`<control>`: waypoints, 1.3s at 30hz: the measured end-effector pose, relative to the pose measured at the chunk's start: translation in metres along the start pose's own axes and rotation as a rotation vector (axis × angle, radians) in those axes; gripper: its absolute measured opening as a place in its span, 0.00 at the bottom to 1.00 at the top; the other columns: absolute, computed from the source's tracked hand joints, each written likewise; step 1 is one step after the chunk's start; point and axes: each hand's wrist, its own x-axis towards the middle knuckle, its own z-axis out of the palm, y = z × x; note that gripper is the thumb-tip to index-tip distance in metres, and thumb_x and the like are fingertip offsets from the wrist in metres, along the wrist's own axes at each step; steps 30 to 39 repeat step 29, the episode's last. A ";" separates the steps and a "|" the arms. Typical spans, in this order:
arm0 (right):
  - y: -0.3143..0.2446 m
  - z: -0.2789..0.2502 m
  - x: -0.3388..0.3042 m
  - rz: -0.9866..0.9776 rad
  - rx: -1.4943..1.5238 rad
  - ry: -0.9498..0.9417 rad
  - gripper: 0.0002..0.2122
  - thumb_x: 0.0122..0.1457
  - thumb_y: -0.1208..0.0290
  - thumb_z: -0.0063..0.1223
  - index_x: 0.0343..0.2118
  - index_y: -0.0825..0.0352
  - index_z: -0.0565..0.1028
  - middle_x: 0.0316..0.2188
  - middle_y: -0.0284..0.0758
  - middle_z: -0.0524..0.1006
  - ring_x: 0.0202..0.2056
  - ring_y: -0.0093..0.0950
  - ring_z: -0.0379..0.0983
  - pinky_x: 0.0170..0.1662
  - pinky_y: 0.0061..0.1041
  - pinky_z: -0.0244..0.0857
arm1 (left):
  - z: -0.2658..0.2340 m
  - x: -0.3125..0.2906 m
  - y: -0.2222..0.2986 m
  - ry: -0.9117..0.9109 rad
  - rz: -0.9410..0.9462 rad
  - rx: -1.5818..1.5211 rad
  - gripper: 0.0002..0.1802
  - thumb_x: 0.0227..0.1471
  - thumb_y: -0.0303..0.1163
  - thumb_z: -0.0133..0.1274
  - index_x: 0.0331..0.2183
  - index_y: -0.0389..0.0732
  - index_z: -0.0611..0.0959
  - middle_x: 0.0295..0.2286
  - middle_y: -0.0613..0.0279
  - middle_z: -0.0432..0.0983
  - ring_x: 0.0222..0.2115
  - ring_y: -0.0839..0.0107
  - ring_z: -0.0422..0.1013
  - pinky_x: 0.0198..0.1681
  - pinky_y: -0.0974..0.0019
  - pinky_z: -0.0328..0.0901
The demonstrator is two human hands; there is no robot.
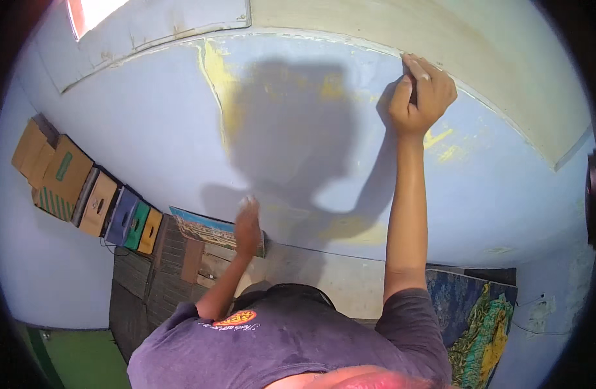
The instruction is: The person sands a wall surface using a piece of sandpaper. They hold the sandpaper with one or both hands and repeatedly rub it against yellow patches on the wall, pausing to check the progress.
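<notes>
My right arm reaches up to the long seam (350, 40) where the pale blue wall (162, 104) meets the cream panel above. My right hand (424, 97) is closed there, fingers curled and fingertips against the seam, with a white smear on one finger. Whatever those fingers hold, if anything, is hidden. Lower down, my left hand (248, 227) is raised in front of the wall, apart from it, seen edge-on and slightly blurred. Its fingers point upward, and the tips are whitish. Yellow patches (213, 65) and a crack mark the wall.
Cardboard boxes (61, 172) and coloured box files (123, 211) line the left wall. A picture panel (207, 227) leans below my left hand. At lower right lies a blue patterned sheet with crumpled colourful material (486, 330). A dark round object (593, 198) is on the right wall.
</notes>
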 end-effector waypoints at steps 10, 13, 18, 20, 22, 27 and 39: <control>0.006 -0.008 -0.002 -0.026 -0.041 -0.051 0.14 0.49 0.76 0.51 0.36 0.61 0.84 0.37 0.29 0.83 0.43 0.28 0.76 0.53 0.34 0.59 | -0.136 0.295 0.097 0.848 0.460 -0.095 0.28 0.54 0.13 0.51 0.56 0.39 0.80 0.56 0.50 0.76 0.63 0.44 0.64 0.64 0.51 0.58; 0.000 -0.004 0.000 -0.039 -0.023 -0.058 0.13 0.49 0.76 0.51 0.36 0.62 0.84 0.37 0.31 0.83 0.42 0.29 0.76 0.52 0.33 0.59 | -0.125 0.310 0.102 0.791 0.400 -0.037 0.30 0.51 0.11 0.49 0.56 0.39 0.80 0.57 0.49 0.74 0.63 0.44 0.63 0.67 0.48 0.56; 0.001 -0.006 0.000 -0.047 -0.045 -0.059 0.13 0.49 0.76 0.51 0.37 0.62 0.84 0.37 0.32 0.83 0.41 0.31 0.76 0.50 0.32 0.60 | -0.065 0.268 0.077 0.670 0.331 0.004 0.30 0.51 0.13 0.50 0.56 0.40 0.80 0.59 0.54 0.72 0.64 0.47 0.62 0.66 0.44 0.57; 0.004 -0.005 0.004 -0.070 -0.006 -0.044 0.13 0.49 0.76 0.51 0.36 0.62 0.84 0.37 0.32 0.83 0.39 0.32 0.76 0.48 0.32 0.61 | -0.042 0.236 0.070 0.578 0.290 -0.016 0.29 0.52 0.14 0.51 0.56 0.41 0.80 0.59 0.54 0.72 0.63 0.47 0.63 0.66 0.43 0.57; 0.003 -0.008 0.007 -0.098 -0.029 -0.034 0.13 0.49 0.76 0.51 0.36 0.62 0.84 0.36 0.32 0.83 0.39 0.32 0.76 0.47 0.33 0.61 | -0.037 0.220 0.065 0.502 0.264 -0.029 0.28 0.53 0.16 0.52 0.56 0.41 0.80 0.58 0.53 0.73 0.63 0.47 0.64 0.66 0.44 0.58; 0.004 -0.025 0.020 0.311 0.191 -0.252 0.10 0.58 0.73 0.54 0.38 0.64 0.84 0.37 0.35 0.84 0.41 0.33 0.78 0.52 0.31 0.64 | -0.061 0.199 0.074 0.326 0.237 -0.092 0.24 0.57 0.18 0.52 0.56 0.41 0.80 0.56 0.52 0.75 0.62 0.46 0.65 0.64 0.46 0.60; -0.003 -0.037 0.033 0.598 0.304 -0.271 0.10 0.60 0.73 0.53 0.40 0.65 0.85 0.39 0.37 0.85 0.43 0.36 0.79 0.54 0.29 0.66 | -0.067 0.188 0.069 0.293 0.219 -0.131 0.23 0.59 0.18 0.51 0.56 0.40 0.80 0.56 0.51 0.75 0.62 0.46 0.65 0.64 0.47 0.61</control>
